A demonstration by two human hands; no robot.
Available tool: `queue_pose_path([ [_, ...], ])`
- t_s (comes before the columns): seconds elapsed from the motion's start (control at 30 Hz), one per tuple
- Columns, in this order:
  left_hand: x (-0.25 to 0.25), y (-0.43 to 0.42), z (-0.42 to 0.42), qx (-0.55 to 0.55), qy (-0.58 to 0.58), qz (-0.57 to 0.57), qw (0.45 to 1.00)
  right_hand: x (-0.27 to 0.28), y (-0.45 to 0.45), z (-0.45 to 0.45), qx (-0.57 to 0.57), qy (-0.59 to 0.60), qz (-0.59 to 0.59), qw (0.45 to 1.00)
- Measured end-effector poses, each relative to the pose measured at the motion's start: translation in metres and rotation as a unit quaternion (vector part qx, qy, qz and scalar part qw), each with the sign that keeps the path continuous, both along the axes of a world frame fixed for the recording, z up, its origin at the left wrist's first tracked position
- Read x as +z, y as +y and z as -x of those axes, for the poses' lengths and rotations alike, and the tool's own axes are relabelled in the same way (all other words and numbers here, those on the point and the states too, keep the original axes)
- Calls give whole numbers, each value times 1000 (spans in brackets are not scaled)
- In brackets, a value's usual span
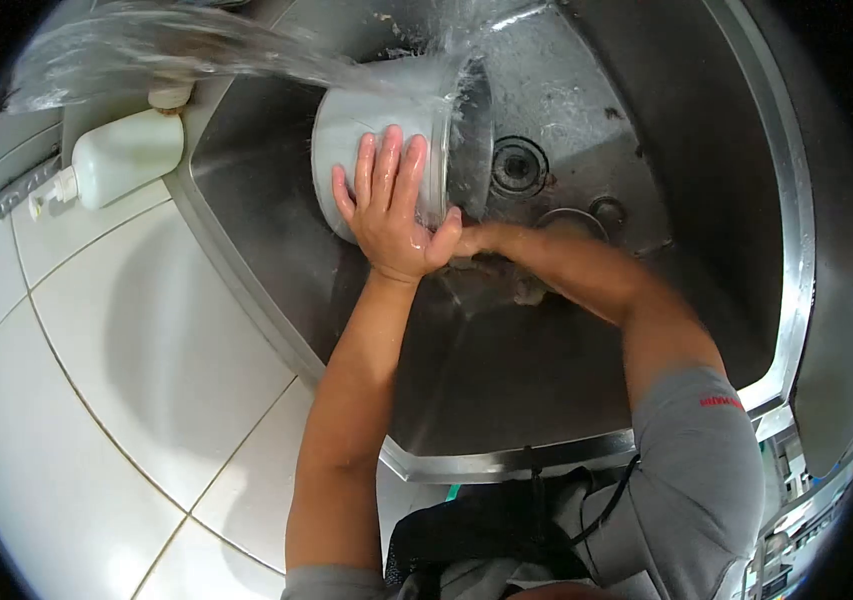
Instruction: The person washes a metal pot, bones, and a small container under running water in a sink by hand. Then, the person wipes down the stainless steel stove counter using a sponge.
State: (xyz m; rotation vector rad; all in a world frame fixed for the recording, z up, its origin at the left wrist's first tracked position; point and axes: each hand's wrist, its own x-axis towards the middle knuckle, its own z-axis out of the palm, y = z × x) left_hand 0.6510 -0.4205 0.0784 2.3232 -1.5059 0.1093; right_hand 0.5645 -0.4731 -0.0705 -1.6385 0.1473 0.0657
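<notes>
A white round tub (pixel 371 110) lies tipped on its side in the metal sink, its translucent rim (pixel 471 150) turned to the right. Water (pixel 196 50) streams from the upper left and splashes over its top. My left hand (pixel 386 205) rests flat on the tub's outer wall, fingers spread and wet. Close below the rim is my right hand (pixel 471 242); its fingers are hidden behind my left thumb and the tub, so their grip does not show.
The sink's drain (pixel 519 166) is right of the tub. Near my right forearm lies a round object (pixel 571 222), partly covered. A white pump bottle (pixel 128 158) lies at the left on the tiled surface (pixel 136 330). The sink's metal rim (pixel 796 250) curves along the right.
</notes>
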Motion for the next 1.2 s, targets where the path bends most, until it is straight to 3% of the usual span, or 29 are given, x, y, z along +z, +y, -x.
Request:
queue_pose_path([
  [0.07,0,1,2,2,3,-2,1000,1,4,-7,153,37,-38,987],
  [0.1,-1,-1,2,4,0,-3,1000,-10,-24,-3,200,72,62,975],
  [0.13,-2,-3,2,5,-2,-3,1000,31,-70,-5,248,105,160,950],
  [0.2,-1,-3,3,12,2,3,1000,0,-104,-33,220,46,447,866],
  [0.23,-3,-2,1,16,0,-1,1000,-18,-94,-39,223,42,444,867],
  [0.3,-6,-5,7,25,-6,18,1000,-52,-60,-30,83,-20,500,862],
  [0.37,0,-9,4,17,-6,12,1000,27,-26,-19,187,116,319,922],
  [0.4,1,-7,4,13,2,-5,1000,29,-14,-11,166,85,123,975],
  [0.43,0,-8,1,16,9,17,1000,20,-5,-4,140,52,-76,986],
  [0.47,1,-10,2,14,11,15,1000,11,-3,-3,138,54,-78,986],
  [0.53,1,-14,0,24,10,12,1000,-13,-15,-20,247,36,38,968],
  [0.6,0,-13,-1,23,3,10,1000,3,-79,-35,322,71,354,875],
  [0.63,-1,-14,-1,22,2,15,1000,-11,-81,-44,323,68,353,875],
  [0.7,-1,-15,-2,20,-1,5,1000,-60,-49,-48,69,-35,467,881],
  [0.73,2,-14,1,13,-1,-1,1000,-110,-1,-28,21,40,49,998],
  [0.77,3,-16,1,9,-1,4,1000,-148,25,-16,-36,99,-370,923],
  [0.83,5,-14,0,9,16,-5,1000,-53,40,-30,142,36,-96,984],
  [0.87,6,-13,0,12,16,-5,1000,-35,16,-27,145,37,-97,984],
  [0.93,6,-15,2,20,14,-20,1000,-15,-31,-17,343,174,-158,909],
  [0.97,6,-17,1,19,12,-19,1000,-13,-45,-28,279,-25,47,959],
  [1.03,6,-15,1,20,16,-15,1000,-28,-78,-43,218,22,363,906],
  [1.07,4,-15,-1,22,14,-17,1000,-28,-72,-47,220,20,362,906],
  [1.13,1,-14,1,24,2,-18,1000,-16,-47,-43,118,91,398,905],
  [1.17,2,-15,2,21,4,-14,1000,7,-32,-38,212,72,349,910],
  [1.2,5,-15,1,17,7,-14,1000,-34,11,-36,169,52,112,978],
])
